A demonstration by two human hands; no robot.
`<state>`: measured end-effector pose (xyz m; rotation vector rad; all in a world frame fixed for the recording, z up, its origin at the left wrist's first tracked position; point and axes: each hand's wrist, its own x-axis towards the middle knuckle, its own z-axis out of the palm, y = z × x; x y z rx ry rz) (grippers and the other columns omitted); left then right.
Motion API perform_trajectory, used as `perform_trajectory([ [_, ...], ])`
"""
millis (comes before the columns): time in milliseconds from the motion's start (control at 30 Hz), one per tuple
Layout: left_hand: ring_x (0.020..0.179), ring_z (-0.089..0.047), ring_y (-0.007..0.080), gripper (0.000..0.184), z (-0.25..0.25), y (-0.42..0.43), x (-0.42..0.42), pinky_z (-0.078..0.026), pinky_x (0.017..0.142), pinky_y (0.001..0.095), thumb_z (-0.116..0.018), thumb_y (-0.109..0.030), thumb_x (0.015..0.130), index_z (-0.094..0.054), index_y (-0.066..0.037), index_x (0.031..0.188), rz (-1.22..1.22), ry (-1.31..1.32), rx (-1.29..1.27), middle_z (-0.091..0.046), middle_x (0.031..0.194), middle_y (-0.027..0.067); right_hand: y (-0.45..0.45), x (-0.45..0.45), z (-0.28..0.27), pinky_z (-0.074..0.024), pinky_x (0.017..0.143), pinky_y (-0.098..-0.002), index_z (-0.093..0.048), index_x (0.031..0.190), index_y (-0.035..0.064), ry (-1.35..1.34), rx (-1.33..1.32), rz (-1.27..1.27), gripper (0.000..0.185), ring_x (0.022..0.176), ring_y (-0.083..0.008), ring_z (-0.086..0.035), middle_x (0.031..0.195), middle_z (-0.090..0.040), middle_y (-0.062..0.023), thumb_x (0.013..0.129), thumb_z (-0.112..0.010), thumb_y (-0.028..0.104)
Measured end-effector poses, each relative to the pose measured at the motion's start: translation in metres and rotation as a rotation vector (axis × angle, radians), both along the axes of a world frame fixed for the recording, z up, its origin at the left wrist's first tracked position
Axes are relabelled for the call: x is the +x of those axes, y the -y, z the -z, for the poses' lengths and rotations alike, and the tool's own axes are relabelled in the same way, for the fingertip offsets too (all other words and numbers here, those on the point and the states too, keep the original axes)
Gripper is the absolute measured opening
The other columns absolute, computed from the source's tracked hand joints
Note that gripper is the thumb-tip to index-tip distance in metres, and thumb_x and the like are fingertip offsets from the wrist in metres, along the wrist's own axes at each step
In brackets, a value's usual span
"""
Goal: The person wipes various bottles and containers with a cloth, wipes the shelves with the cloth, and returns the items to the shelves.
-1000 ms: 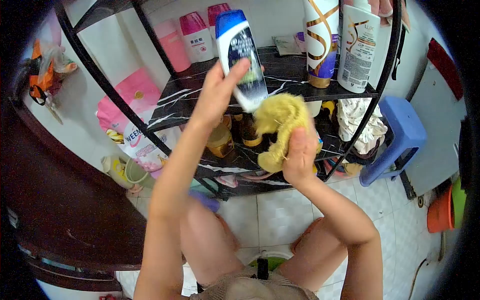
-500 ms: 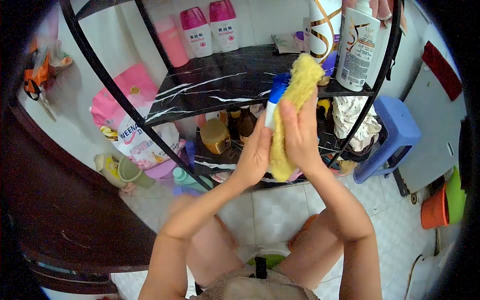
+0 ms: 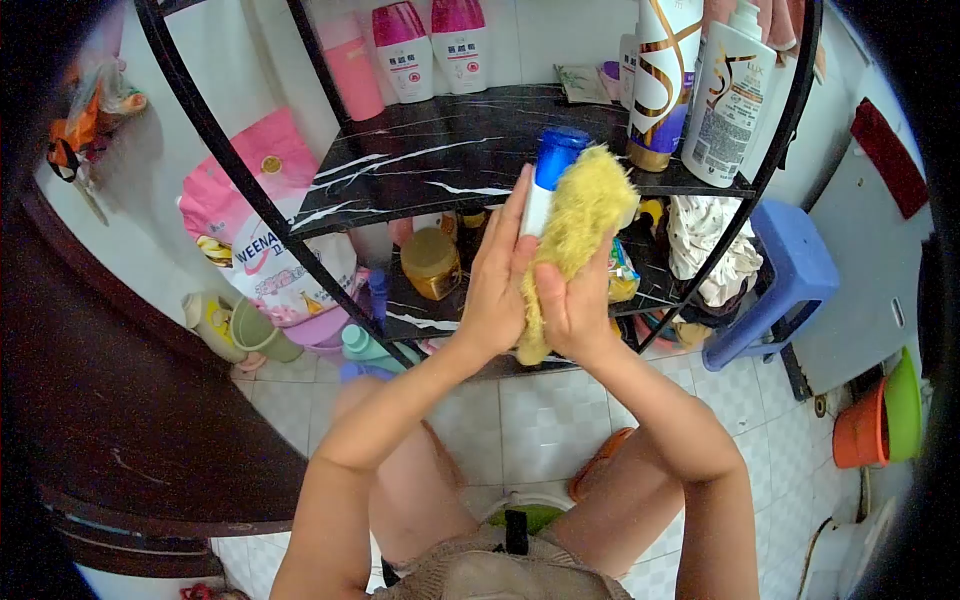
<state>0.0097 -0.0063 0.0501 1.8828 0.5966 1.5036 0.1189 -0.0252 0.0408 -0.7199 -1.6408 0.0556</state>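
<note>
One bottle (image 3: 549, 174), 12 o'clock ahead, is squeezed between left hand (image 3: 497, 285) and the cloth (image 3: 590, 205) bunched in right hand (image 3: 577, 312) (wiping, I'd judge); next move calls for steady left hold, cloth kept pressed.

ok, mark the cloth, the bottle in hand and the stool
cloth (image 3: 588, 212): head view, on its fluffy upper part
bottle (image 3: 556, 165): head view, on its blue cap
stool (image 3: 795, 250): head view, on its blue upper part
</note>
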Motion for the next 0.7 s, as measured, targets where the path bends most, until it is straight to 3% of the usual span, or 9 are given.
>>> perform_trajectory([
  [100, 0.113, -0.044, 0.0351, 0.053, -0.005, 0.008, -0.001, -0.033, 0.097, 0.035, -0.043, -0.02, 0.092, -0.026, -0.008, 0.141, -0.13, -0.179, 0.167, -0.041, 0.126, 0.0212, -0.002, 0.007, -0.009, -0.0201, 0.105, -0.0429, -0.032, 0.126, -0.0114, -0.02, 0.032, 0.068, 0.056, 0.12, -0.0403, -0.036, 0.132, -0.033, -0.0252, 0.088, -0.048, 0.027],
  [133, 0.097, -0.048, 0.0338, 0.057, -0.002, 0.005, 0.001, -0.038, 0.088, 0.0343, -0.049, -0.013, 0.087, -0.029, -0.008, 0.14, -0.171, -0.163, 0.277, -0.046, 0.11, 0.0189, -0.002, 0.008, -0.012, -0.021, 0.105, -0.0416, -0.03, 0.128, -0.0115, -0.149, 0.037, 0.03, 0.057, 0.12, -0.0401, -0.036, 0.131, -0.034, -0.0251, 0.088, -0.05, 0.024],
  [167, 0.097, -0.048, 0.0338, 0.057, -0.003, 0.008, 0.0, -0.038, 0.088, 0.0343, -0.049, -0.013, 0.087, -0.029, -0.008, 0.14, -0.173, -0.161, 0.276, -0.046, 0.11, 0.0189, -0.004, 0.008, -0.015, -0.0218, 0.104, -0.0403, -0.028, 0.129, -0.0115, -0.279, 0.041, -0.008, 0.058, 0.12, -0.04, -0.035, 0.13, -0.034, -0.025, 0.087, -0.051, 0.022],
  [233, 0.098, -0.046, 0.0323, 0.055, -0.006, 0.015, -0.003, -0.035, 0.093, 0.0343, -0.04, -0.021, 0.089, -0.029, -0.003, 0.139, -0.187, -0.328, 0.145, -0.047, 0.108, 0.019, -0.008, 0.017, -0.022, -0.0265, 0.101, -0.0391, -0.028, 0.128, -0.0101, -0.196, 0.09, 0.119, 0.055, 0.115, -0.0392, -0.038, 0.125, -0.037, -0.0243, 0.086, -0.052, 0.017],
  [267, 0.078, -0.044, 0.0268, 0.06, -0.002, 0.011, -0.002, -0.039, 0.074, 0.0335, -0.056, -0.016, 0.083, -0.033, -0.009, 0.139, -0.223, -0.267, 0.291, -0.042, 0.087, 0.0122, -0.007, 0.019, -0.027, -0.0282, 0.098, -0.0398, -0.032, 0.125, -0.0089, -0.202, 0.067, 0.152, 0.05, 0.112, -0.0383, -0.039, 0.122, -0.039, -0.0238, 0.086, -0.052, 0.016],
  [333, 0.078, -0.044, 0.0269, 0.061, -0.002, 0.012, -0.003, -0.039, 0.074, 0.0332, -0.056, -0.016, 0.083, -0.033, -0.01, 0.139, -0.223, -0.282, 0.286, -0.043, 0.087, 0.0124, -0.005, 0.023, -0.033, -0.0321, 0.093, -0.0409, -0.04, 0.118, -0.0063, -0.126, 0.067, 0.219, 0.038, 0.104, -0.0358, -0.042, 0.115, -0.043, -0.022, 0.087, -0.051, 0.013],
  [533, 0.082, -0.047, 0.0295, 0.055, 0.002, 0.016, 0.002, -0.04, 0.079, 0.0358, -0.052, -0.017, 0.087, -0.033, -0.008, 0.138, -0.173, -0.209, 0.156, -0.046, 0.093, 0.0149, -0.01, 0.016, -0.02, -0.0299, 0.098, -0.0406, -0.039, 0.121, -0.0067, -0.169, 0.034, 0.139, 0.041, 0.112, -0.0379, -0.04, 0.121, -0.041, -0.023, 0.085, -0.053, 0.011],
  [633, 0.1, -0.05, 0.0309, 0.049, 0.003, 0.014, 0.006, -0.038, 0.09, 0.0356, -0.045, -0.018, 0.092, -0.032, -0.005, 0.137, -0.17, -0.17, 0.139, -0.049, 0.111, 0.0181, -0.008, 0.013, -0.017, -0.0268, 0.102, -0.0418, -0.04, 0.121, -0.0075, -0.194, 0.056, 0.114, 0.042, 0.118, -0.0406, -0.037, 0.126, -0.038, -0.0241, 0.085, -0.053, 0.009],
  [700, 0.119, -0.044, 0.0295, 0.044, 0.005, 0.011, 0.009, -0.032, 0.1, 0.0336, -0.038, -0.019, 0.096, -0.032, -0.002, 0.136, -0.103, -0.021, 0.095, -0.044, 0.129, 0.0195, -0.005, 0.012, -0.011, -0.0272, 0.102, -0.0441, -0.045, 0.119, -0.0069, -0.049, 0.068, 0.165, 0.04, 0.118, -0.0425, -0.037, 0.126, -0.039, -0.0244, 0.083, -0.054, 0.009],
])
